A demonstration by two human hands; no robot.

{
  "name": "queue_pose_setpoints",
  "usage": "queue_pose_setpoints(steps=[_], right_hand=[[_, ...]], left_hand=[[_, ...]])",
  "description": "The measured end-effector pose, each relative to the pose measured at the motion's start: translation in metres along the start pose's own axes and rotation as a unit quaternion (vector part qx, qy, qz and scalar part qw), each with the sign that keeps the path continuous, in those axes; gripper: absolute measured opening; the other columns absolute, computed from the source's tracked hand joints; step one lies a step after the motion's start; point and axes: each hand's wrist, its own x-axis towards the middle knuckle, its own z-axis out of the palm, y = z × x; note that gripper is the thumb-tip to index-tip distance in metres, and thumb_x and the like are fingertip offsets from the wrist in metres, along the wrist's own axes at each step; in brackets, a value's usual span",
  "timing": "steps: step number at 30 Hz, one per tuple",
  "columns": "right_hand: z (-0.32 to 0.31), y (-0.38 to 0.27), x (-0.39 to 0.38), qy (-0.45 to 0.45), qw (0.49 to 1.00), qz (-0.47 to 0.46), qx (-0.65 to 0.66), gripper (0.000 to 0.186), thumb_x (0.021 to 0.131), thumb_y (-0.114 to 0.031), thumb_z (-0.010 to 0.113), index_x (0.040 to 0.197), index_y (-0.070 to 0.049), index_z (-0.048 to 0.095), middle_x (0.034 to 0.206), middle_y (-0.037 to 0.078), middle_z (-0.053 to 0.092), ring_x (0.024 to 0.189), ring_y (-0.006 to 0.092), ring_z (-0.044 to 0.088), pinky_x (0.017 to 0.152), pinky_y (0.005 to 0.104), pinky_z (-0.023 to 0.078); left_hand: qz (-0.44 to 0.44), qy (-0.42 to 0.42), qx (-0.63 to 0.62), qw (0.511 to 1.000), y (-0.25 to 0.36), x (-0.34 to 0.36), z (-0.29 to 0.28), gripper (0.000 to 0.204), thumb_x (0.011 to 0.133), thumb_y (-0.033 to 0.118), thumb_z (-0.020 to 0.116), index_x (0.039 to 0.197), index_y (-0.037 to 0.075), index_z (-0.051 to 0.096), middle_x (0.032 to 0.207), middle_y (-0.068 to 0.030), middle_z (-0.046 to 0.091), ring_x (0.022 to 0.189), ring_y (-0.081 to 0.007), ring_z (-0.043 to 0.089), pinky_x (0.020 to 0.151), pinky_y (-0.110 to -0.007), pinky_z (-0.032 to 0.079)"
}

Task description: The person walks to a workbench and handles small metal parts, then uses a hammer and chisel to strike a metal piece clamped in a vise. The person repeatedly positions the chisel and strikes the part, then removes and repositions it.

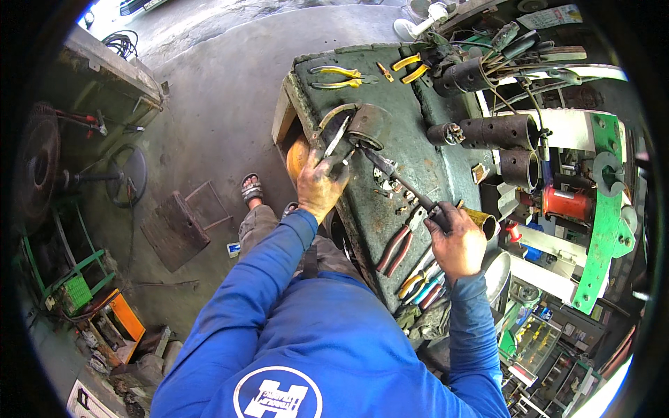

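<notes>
Near the left edge of the dark workbench [397,132], my left hand [323,184] is closed on a thin, light-coloured metal strip [337,136]. A short metal cylinder [369,127] stands just beyond its fingers, beside a curved metal band [336,111]. My right hand [456,240] grips a long dark tool with a slim shaft [414,193] and a broader far end; I cannot make out its kind. Its far end reaches toward the left hand, over small metal bits [390,184]. Red-handled pliers [398,244] lie left of the right hand.
Yellow-handled pliers [345,78] lie at the bench's far end. Several hand tools [421,285] lie at its near edge. Dark pipe pieces [498,132] and a brass-coloured tube [481,219] line the right side. A stool [175,230] and a fan [42,164] are on the left.
</notes>
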Motion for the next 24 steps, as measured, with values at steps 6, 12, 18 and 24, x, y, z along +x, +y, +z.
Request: queue_pose_setpoints(steps=[6, 12, 18, 24], right_hand=[[-0.004, -0.002, 0.01, 0.002, 0.995, -0.057, -0.08, 0.043, 0.086, -0.032, 0.08, 0.123, -0.013, 0.07, 0.091, 0.012, 0.064, 0.082, 0.0328, 0.07, 0.071, 0.0441, 0.055], [-0.009, -0.008, 0.016, -0.006, 0.992, -0.071, -0.105, 0.044, 0.083, -0.028, 0.082, 0.123, -0.012, 0.07, 0.091, 0.011, 0.061, 0.083, 0.0313, 0.068, 0.073, 0.043, 0.055], [-0.015, -0.011, 0.023, -0.016, 0.984, -0.093, -0.149, 0.044, 0.082, -0.026, 0.082, 0.123, -0.012, 0.071, 0.092, 0.011, 0.062, 0.084, 0.0315, 0.068, 0.074, 0.044, 0.055], [-0.022, -0.004, 0.034, -0.066, 0.992, -0.053, -0.094, 0.042, 0.084, -0.028, 0.08, 0.123, -0.013, 0.071, 0.096, 0.012, 0.065, 0.088, 0.0342, 0.07, 0.075, 0.046, 0.055]], left_hand=[[-0.006, 0.0, -0.001, 1.0, -0.002, 0.0, -0.003, 0.023, 0.077, 0.017, 0.085, 0.096, 0.007, 0.077, 0.1, -0.0166, 0.07, 0.088, -0.036, 0.071, 0.077, -0.042, 0.059], [-0.005, 0.006, -0.008, 1.0, -0.002, 0.001, -0.002, 0.023, 0.076, 0.016, 0.085, 0.096, 0.008, 0.077, 0.099, -0.0163, 0.07, 0.086, -0.0356, 0.072, 0.076, -0.042, 0.06], [-0.006, 0.009, -0.001, 1.0, -0.003, 0.0, 0.001, 0.023, 0.075, 0.017, 0.085, 0.095, 0.009, 0.077, 0.099, -0.0143, 0.07, 0.086, -0.0346, 0.071, 0.078, -0.043, 0.059], [-0.023, 0.005, 0.0, 1.0, -0.001, 0.0, 0.003, 0.022, 0.075, 0.015, 0.085, 0.095, 0.009, 0.077, 0.099, -0.0125, 0.07, 0.091, -0.0344, 0.069, 0.081, -0.042, 0.057]])
